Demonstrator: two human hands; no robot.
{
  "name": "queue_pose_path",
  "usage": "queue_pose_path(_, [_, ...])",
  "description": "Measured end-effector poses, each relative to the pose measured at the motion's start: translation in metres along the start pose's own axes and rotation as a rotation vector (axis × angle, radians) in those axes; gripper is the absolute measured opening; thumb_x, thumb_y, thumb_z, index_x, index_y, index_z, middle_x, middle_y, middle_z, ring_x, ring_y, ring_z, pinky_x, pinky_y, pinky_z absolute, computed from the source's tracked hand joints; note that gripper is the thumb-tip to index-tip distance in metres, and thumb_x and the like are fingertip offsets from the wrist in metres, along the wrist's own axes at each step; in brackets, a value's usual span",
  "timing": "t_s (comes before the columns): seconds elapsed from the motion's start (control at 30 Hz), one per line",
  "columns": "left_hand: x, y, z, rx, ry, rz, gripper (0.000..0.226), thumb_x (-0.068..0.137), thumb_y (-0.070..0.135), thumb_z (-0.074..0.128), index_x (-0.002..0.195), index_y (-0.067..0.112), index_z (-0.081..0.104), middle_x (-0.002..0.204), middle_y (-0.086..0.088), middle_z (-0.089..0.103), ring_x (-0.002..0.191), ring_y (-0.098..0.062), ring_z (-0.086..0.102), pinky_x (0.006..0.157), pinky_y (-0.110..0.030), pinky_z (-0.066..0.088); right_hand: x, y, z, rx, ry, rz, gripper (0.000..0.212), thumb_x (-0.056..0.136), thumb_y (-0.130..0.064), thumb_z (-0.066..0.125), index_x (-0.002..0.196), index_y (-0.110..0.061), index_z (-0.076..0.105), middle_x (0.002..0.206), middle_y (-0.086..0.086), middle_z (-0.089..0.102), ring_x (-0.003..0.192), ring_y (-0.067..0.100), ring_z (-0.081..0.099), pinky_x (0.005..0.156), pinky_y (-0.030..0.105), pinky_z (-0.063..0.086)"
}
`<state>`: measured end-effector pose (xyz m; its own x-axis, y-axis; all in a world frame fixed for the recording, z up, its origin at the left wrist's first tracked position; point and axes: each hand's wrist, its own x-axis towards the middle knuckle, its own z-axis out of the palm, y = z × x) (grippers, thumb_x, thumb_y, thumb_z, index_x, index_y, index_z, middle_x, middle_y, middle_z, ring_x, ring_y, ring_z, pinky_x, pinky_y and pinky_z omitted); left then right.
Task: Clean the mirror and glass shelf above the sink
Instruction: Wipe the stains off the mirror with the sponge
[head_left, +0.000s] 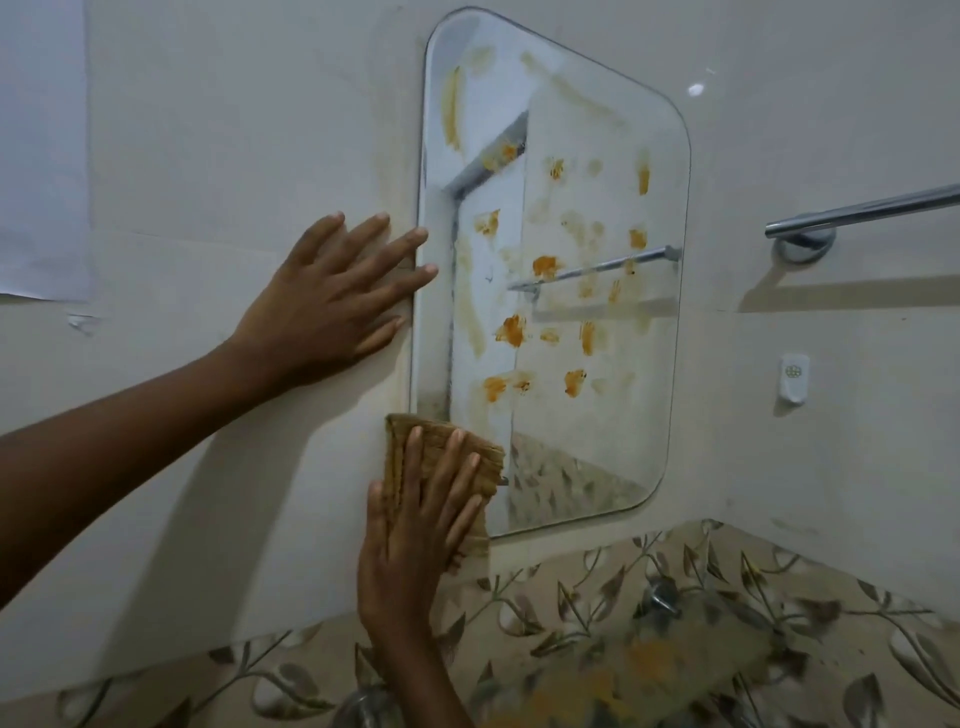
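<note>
A frameless mirror (597, 218) with rounded corners hangs on the pale wall, smeared with several orange-yellow stains. My right hand (415, 530) presses a folded brown cloth (441, 457) flat against the mirror's lower left corner, fingers spread over it. My left hand (332, 296) lies flat on the wall beside the mirror's left edge, fingers apart, two fingertips touching the glass rim. Below the mirror a glass shelf (691, 670) shows blurred, with orange stains on it.
A chrome towel bar (857, 210) is fixed to the wall right of the mirror. A small white wall hook (795, 376) sits below it. Leaf-patterned tiles (831, 597) run along the bottom. A metal tap handle (662, 595) projects from the tiles.
</note>
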<state>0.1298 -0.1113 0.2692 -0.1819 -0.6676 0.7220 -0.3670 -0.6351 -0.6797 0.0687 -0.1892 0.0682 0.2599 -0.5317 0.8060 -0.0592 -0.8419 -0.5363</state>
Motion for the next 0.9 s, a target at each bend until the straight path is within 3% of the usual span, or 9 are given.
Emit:
queue_pose_path(0.1, [0.002, -0.002, 0.002, 0.006, 0.051, 0.008, 0.052, 0.098, 0.042, 0.021, 0.146, 0.023, 0.022, 0.155, -0.009, 0.024, 0.138, -0.036, 0.030, 0.111, -0.056, 0.024, 0.006, 0.033, 0.001, -0.044, 0.098, -0.022, 0.055, 0.095, -0.055, 0.012, 0.146, -0.043, 0.000, 0.158, 0.000, -0.003, 0.146, 0.015, -0.012, 0.116, 0.039, -0.009])
queue_pose_path(0.23, [0.003, -0.001, 0.004, 0.015, 0.114, 0.006, 0.050, 0.098, 0.040, 0.026, 0.144, 0.022, 0.028, 0.153, -0.009, 0.028, 0.136, -0.036, 0.035, 0.108, -0.055, 0.027, 0.040, 0.093, -0.025, 0.082, 0.165, 0.205, 0.064, 0.082, -0.072, -0.005, 0.141, -0.046, -0.014, 0.157, -0.007, -0.008, 0.146, 0.012, -0.011, 0.118, 0.039, -0.007])
queue_pose_path(0.33, [0.003, -0.001, 0.005, 0.008, 0.135, 0.006, 0.050, 0.097, 0.039, 0.027, 0.144, 0.022, 0.028, 0.154, -0.009, 0.027, 0.136, -0.036, 0.034, 0.108, -0.055, 0.026, 0.082, 0.146, -0.057, 0.203, 0.223, 0.473, 0.069, 0.084, -0.062, 0.012, 0.145, -0.036, -0.008, 0.160, -0.001, -0.009, 0.147, 0.018, -0.008, 0.119, 0.050, -0.002])
queue_pose_path(0.43, [0.003, -0.001, 0.005, 0.018, 0.149, -0.002, 0.049, 0.097, 0.039, 0.027, 0.143, 0.021, 0.030, 0.153, -0.009, 0.029, 0.135, -0.036, 0.035, 0.107, -0.054, 0.027, 0.125, 0.179, -0.086, 0.319, 0.272, 0.563, 0.061, 0.098, -0.046, 0.025, 0.149, -0.024, 0.001, 0.161, 0.002, -0.004, 0.147, 0.020, -0.008, 0.118, 0.052, -0.003])
queue_pose_path(0.6, [0.003, -0.001, 0.005, 0.038, 0.159, 0.001, 0.049, 0.097, 0.038, 0.027, 0.142, 0.021, 0.032, 0.152, -0.008, 0.031, 0.134, -0.036, 0.036, 0.106, -0.054, 0.028, 0.155, 0.171, -0.097, 0.333, 0.287, 0.553, 0.061, 0.098, -0.049, 0.024, 0.150, -0.026, 0.001, 0.161, 0.002, 0.001, 0.148, 0.020, -0.005, 0.117, 0.053, -0.005])
queue_pose_path(0.73, [0.002, -0.003, 0.007, 0.024, 0.155, -0.003, 0.049, 0.098, 0.039, 0.025, 0.143, 0.022, 0.031, 0.153, -0.008, 0.030, 0.135, -0.036, 0.035, 0.108, -0.053, 0.025, 0.153, 0.145, -0.090, 0.356, 0.258, 0.485, 0.077, 0.080, -0.061, 0.017, 0.149, -0.031, -0.002, 0.161, 0.001, -0.006, 0.147, 0.016, -0.008, 0.118, 0.049, -0.008])
queue_pose_path(0.9, [0.002, -0.003, 0.007, -0.006, 0.164, 0.006, 0.048, 0.097, 0.039, 0.028, 0.143, 0.023, 0.032, 0.153, -0.007, 0.031, 0.135, -0.034, 0.035, 0.108, -0.053, 0.024, 0.146, 0.098, -0.074, 0.311, 0.207, 0.310, 0.070, 0.082, -0.056, 0.019, 0.143, -0.037, -0.009, 0.160, -0.003, -0.009, 0.146, 0.011, -0.014, 0.118, 0.048, -0.012])
